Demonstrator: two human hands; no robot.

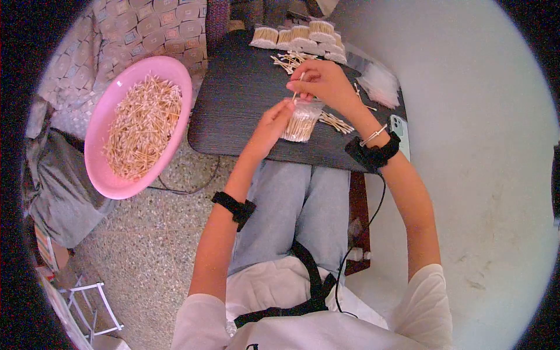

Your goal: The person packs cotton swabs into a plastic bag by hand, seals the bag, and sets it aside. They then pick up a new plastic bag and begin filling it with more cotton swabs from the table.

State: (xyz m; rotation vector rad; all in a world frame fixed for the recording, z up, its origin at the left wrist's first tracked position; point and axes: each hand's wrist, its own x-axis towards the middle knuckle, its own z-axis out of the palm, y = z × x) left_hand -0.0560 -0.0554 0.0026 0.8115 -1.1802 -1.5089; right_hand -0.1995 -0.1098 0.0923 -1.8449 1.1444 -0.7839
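Note:
Over the dark table, my right hand (324, 84) pinches a cotton swab (296, 91) slanting above a clear plastic bag of swabs (300, 125). The bag stands near the table's front edge, its top at my fingers. My left hand (274, 125) is closed on the left side of the bag's upper edge. Just right of the bag lies a small bunch of loose swabs (336, 122). Behind my right hand is a loose pile of swabs (287, 60), partly hidden by the hand.
Filled swab bags (309, 36) are stacked at the back of the table (233, 116). Empty clear bags (379, 84) and a phone (399, 127) lie along the right side, by the wall. A pink basin (98, 125) full of swabs is at the left.

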